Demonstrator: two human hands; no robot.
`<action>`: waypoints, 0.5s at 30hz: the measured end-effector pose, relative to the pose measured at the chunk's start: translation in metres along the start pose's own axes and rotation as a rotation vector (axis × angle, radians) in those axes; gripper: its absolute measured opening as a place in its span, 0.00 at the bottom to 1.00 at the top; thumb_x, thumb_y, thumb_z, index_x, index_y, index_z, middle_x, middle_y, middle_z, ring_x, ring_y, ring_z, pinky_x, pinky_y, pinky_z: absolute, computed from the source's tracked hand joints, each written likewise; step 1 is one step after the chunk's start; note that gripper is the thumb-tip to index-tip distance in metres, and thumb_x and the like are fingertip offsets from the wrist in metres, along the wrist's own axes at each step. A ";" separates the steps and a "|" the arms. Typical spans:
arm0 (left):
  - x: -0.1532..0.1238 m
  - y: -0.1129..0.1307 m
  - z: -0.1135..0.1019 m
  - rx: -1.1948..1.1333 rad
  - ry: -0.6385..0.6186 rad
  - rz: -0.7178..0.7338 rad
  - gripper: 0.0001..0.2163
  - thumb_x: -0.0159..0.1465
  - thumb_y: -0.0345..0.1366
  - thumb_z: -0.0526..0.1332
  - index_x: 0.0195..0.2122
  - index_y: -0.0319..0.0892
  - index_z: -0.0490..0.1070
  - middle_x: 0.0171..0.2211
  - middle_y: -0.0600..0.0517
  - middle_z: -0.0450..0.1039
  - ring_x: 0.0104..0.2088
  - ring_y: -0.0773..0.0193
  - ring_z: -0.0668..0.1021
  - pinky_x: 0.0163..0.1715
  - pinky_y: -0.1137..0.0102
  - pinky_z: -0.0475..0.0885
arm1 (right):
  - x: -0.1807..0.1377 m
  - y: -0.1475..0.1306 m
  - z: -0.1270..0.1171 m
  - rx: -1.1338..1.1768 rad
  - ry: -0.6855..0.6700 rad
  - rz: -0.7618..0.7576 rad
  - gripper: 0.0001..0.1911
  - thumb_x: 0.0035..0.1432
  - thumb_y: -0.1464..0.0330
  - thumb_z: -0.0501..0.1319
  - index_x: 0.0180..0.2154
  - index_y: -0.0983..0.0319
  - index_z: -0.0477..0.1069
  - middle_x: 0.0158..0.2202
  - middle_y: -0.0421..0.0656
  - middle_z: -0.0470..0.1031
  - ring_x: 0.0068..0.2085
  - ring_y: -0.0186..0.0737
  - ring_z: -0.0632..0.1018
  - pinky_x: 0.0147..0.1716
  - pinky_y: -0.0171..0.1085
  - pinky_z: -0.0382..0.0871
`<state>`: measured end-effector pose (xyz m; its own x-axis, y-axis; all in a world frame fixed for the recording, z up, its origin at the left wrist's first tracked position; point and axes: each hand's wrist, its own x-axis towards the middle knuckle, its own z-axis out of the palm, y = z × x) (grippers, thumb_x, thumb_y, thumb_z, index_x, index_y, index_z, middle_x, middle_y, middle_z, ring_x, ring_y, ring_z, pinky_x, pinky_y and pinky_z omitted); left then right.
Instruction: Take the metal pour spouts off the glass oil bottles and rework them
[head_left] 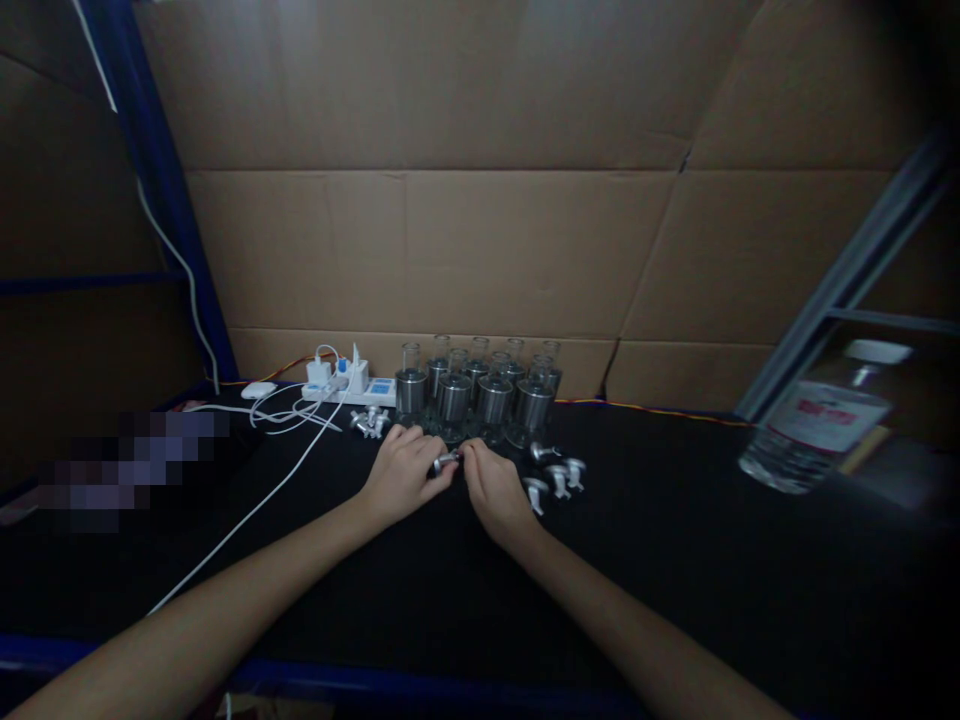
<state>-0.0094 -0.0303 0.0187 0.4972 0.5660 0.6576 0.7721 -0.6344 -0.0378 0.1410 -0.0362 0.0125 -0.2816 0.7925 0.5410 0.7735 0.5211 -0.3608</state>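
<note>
Left fingers clamp the metal piece, its tip at the right fingers, whose grip is unclear

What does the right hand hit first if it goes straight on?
Probably the metal part in the left hand. The right hand points forward and inward, its fingers right at the part's end; whether they touch is hard to tell at this depth.

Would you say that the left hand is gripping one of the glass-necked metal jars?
No, the left hand holds a small silver metal fitting, while the glass-necked metal jars stand just beyond it.
</note>
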 end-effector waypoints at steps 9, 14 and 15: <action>0.000 -0.016 0.010 -0.151 0.072 -0.314 0.07 0.58 0.39 0.52 0.27 0.41 0.63 0.25 0.54 0.68 0.31 0.64 0.70 0.33 0.70 0.61 | 0.004 0.011 -0.006 -0.070 0.082 -0.117 0.11 0.57 0.71 0.47 0.38 0.62 0.66 0.34 0.44 0.70 0.37 0.37 0.71 0.38 0.35 0.64; 0.001 -0.019 0.013 -0.220 0.053 -0.306 0.05 0.57 0.37 0.53 0.28 0.41 0.64 0.26 0.54 0.69 0.30 0.64 0.71 0.34 0.70 0.62 | 0.003 0.009 -0.009 -0.262 0.053 -0.143 0.12 0.56 0.72 0.49 0.40 0.63 0.67 0.34 0.45 0.71 0.37 0.39 0.70 0.37 0.37 0.63; 0.001 -0.019 0.013 -0.238 0.048 -0.301 0.05 0.57 0.37 0.54 0.28 0.41 0.64 0.25 0.54 0.69 0.30 0.64 0.71 0.34 0.70 0.62 | 0.003 0.009 -0.009 -0.293 0.047 -0.149 0.12 0.56 0.72 0.50 0.40 0.63 0.68 0.34 0.45 0.71 0.37 0.39 0.70 0.37 0.37 0.63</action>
<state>-0.0183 -0.0111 0.0097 0.2388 0.7241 0.6471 0.7645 -0.5511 0.3345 0.1521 -0.0324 0.0180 -0.3832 0.6952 0.6081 0.8579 0.5118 -0.0446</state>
